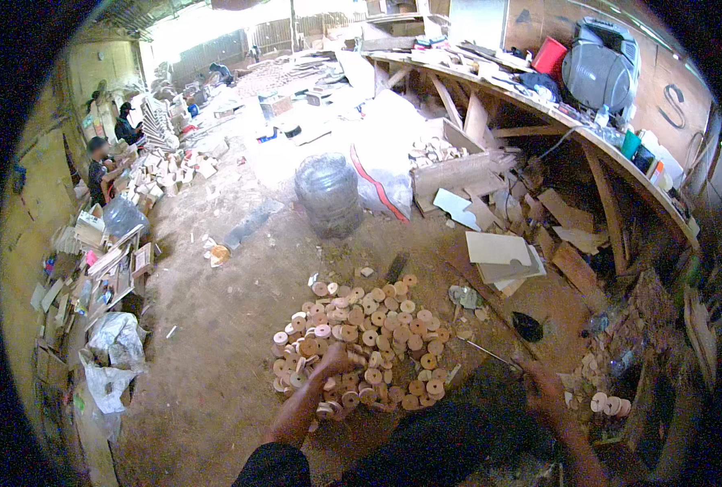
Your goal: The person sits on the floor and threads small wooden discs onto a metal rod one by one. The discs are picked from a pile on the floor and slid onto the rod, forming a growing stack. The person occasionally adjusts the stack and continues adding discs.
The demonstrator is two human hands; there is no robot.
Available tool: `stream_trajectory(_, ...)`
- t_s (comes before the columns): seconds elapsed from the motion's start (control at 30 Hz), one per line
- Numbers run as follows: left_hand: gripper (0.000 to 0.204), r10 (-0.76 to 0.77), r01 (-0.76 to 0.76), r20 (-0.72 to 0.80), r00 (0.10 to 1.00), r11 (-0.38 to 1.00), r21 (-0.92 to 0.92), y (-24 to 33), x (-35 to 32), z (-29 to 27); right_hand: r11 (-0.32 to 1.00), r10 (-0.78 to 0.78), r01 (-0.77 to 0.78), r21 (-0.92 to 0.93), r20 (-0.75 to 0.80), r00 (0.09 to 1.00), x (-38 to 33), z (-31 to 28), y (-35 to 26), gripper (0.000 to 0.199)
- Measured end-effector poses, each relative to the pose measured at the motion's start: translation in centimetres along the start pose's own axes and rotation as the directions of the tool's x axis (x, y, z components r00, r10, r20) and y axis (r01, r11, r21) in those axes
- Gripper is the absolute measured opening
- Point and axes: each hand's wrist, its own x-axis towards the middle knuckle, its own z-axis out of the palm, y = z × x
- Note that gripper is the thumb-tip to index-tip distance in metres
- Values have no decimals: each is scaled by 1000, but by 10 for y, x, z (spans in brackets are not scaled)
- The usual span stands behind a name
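Observation:
A heap of small round wooden discs (371, 336), each with a hole through its middle, lies on the dirt floor in front of me. My left hand (338, 359) is down in the heap, fingers curled among the discs; what they hold, if anything, is too small to make out. At the right, my right hand (544, 393) grips one end of a thin metal rod (487, 351). Its other end points up and left toward the heap's right edge. No disc shows on the visible length of the rod.
Ahead stands a large plastic bottle (328, 195) by a whitish sack (384, 188). A cluttered workbench (568, 114) curves along the right, with wood offcuts (503, 258) below. More discs (611, 404) sit at lower right. At the left, a person (101, 172) sits near piled wood blocks (162, 180).

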Motion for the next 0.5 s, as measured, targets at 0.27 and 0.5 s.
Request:
stream_trajectory(0.27,53,42,53,89,995,531,-846,149,-1,-47,947,-156,215,-238,242,958,26,16,-29,85)
stream_trajectory(0.5,62,171,12,69,983,315,-949,158,-1,-40,936,-245,289,-199,219,944,42,23,-46,84)
